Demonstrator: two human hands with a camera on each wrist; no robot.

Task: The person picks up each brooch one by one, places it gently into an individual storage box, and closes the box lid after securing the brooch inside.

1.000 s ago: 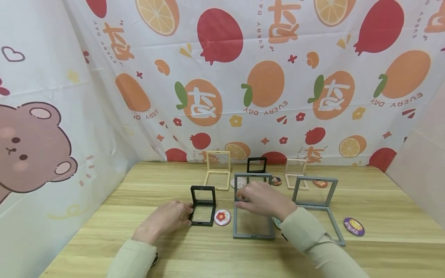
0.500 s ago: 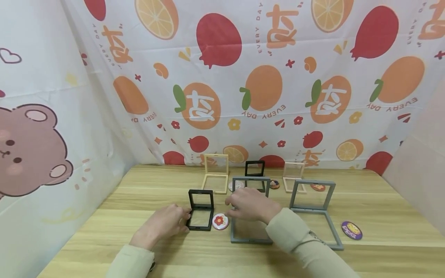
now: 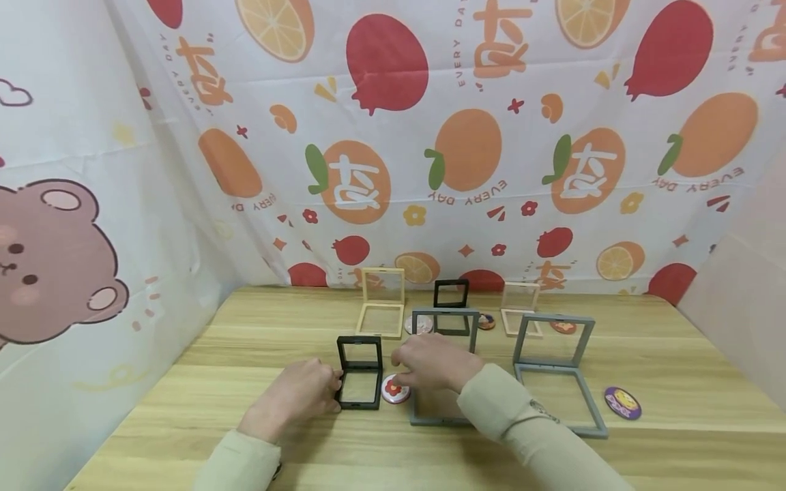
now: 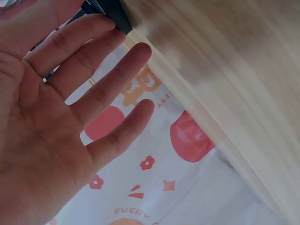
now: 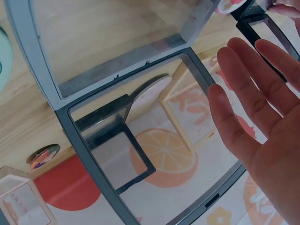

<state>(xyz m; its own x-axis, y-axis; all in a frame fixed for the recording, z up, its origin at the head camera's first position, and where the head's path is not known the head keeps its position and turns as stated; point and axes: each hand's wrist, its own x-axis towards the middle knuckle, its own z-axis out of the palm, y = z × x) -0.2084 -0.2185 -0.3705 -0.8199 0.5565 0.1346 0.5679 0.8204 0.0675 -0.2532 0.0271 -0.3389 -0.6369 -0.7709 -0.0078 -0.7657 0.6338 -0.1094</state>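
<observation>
A small black hinged display frame [image 3: 359, 407] stands unfolded on the table, its lid upright. My left hand [image 3: 293, 399] is at its left edge, fingertips touching it; in the left wrist view the fingers of this hand [image 4: 101, 79] are mostly straight. Just right of the frame lies a round badge with a red flower [image 3: 394, 390]. My right hand [image 3: 434, 363] reaches over a large grey hinged frame [image 3: 442, 421], with a fingertip over the badge; whether it touches cannot be told. The right wrist view shows loosely extended fingers [image 5: 255, 101] beside the grey frame [image 5: 96, 171].
Another large grey frame [image 3: 591, 431] stands unfolded at right, near a purple badge [image 3: 623, 403]. Along the back are a yellow frame [image 3: 382, 271], a small black frame [image 3: 451, 281] and a pale frame [image 3: 520, 284], with several badges nearby. Printed cloth [image 3: 467, 225] hangs behind the table.
My right hand has moved left and down from above the grey frame to the flower badge. The left hand stays at the small black frame. The head view has shifted slightly.
</observation>
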